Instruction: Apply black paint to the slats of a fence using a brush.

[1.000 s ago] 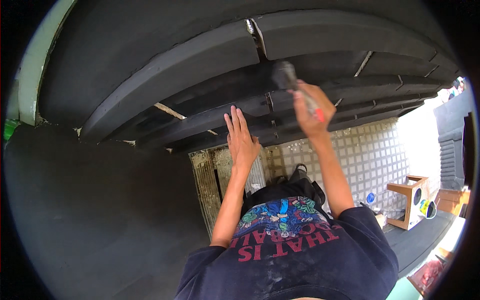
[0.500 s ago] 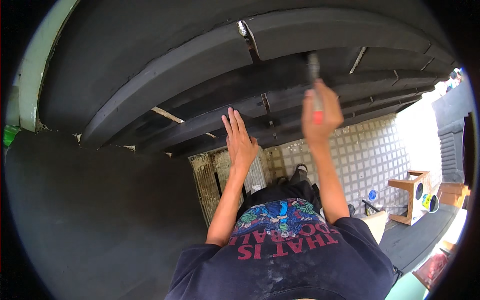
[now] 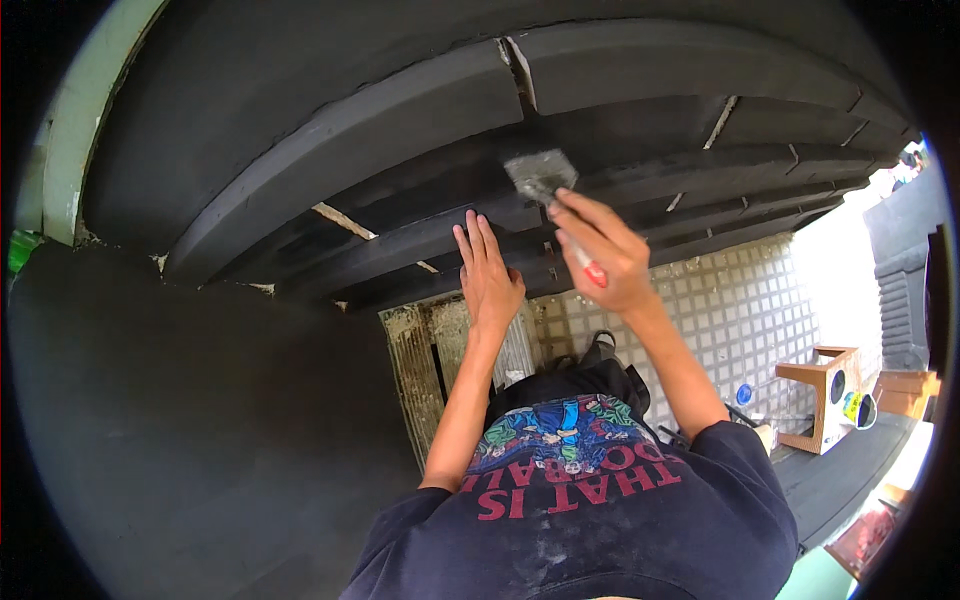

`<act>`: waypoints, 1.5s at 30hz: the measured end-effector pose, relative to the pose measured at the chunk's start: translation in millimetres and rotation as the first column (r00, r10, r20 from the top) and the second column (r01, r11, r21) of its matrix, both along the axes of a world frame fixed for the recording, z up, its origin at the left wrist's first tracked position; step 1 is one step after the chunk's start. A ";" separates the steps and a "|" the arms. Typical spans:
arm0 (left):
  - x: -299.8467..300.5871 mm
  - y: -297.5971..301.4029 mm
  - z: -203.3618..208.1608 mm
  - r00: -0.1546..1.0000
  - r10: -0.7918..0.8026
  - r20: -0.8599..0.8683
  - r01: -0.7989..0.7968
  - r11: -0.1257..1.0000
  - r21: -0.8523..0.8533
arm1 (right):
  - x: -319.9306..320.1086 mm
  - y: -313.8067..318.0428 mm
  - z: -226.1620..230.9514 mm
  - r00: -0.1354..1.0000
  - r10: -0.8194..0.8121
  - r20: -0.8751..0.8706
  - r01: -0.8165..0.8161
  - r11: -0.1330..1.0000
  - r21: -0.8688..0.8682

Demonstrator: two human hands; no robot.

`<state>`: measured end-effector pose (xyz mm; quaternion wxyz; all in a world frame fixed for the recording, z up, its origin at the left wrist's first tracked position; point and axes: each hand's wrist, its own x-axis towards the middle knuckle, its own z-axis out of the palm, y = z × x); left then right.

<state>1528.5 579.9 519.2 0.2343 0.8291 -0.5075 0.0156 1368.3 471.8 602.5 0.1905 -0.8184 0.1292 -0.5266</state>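
Note:
My right hand (image 3: 618,262) grips a putty knife by its pale handle with a red end. The putty knife's wide grey blade (image 3: 540,174) lies over the dark recess between two curved ledges; whether it touches cannot be told. To its left, my left hand (image 3: 492,288) is stretched out, with its fingertips resting on the edge of a lower dark ledge (image 3: 400,248). Above runs the upper curved ledge (image 3: 350,150), dark grey and matte, split by a narrow open joint (image 3: 520,75). A pale rough gap (image 3: 345,221) crosses the recess at left.
Below the ledges are a worn ribbed platform (image 3: 405,345) and a tiled floor (image 3: 720,320). At right stand a brown stool-like frame (image 3: 822,400) and a small bucket (image 3: 860,408), with a blue disc (image 3: 744,394) nearby. A dark wall (image 3: 200,420) fills the left.
My right hand has swung left and tilted, bringing the putty knife from right of the open joint to beneath it. My left hand stays at nearly the same spot.

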 end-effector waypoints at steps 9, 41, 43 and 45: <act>0.5 0.4 -3.7 1.000 0.002 0.015 -0.001 1.000 -0.005 | -0.8 -57.5 -45.8 0.999 -0.045 0.028 0.048 0.992 -0.121; 16.4 -0.2 -37.2 0.985 -0.083 0.153 0.097 0.991 -0.091 | 85.4 27.3 -13.2 0.968 0.088 0.234 -0.115 0.988 0.104; -1.3 -6.1 -8.1 1.000 0.001 0.017 -0.001 1.000 0.012 | 63.4 -10.5 -17.4 0.965 -0.021 0.262 0.002 0.997 0.074; -1.0 -0.6 -0.6 1.000 0.005 0.015 -0.006 1.000 0.028 | 43.6 -34.9 -6.9 0.925 -0.128 0.356 0.098 0.990 0.102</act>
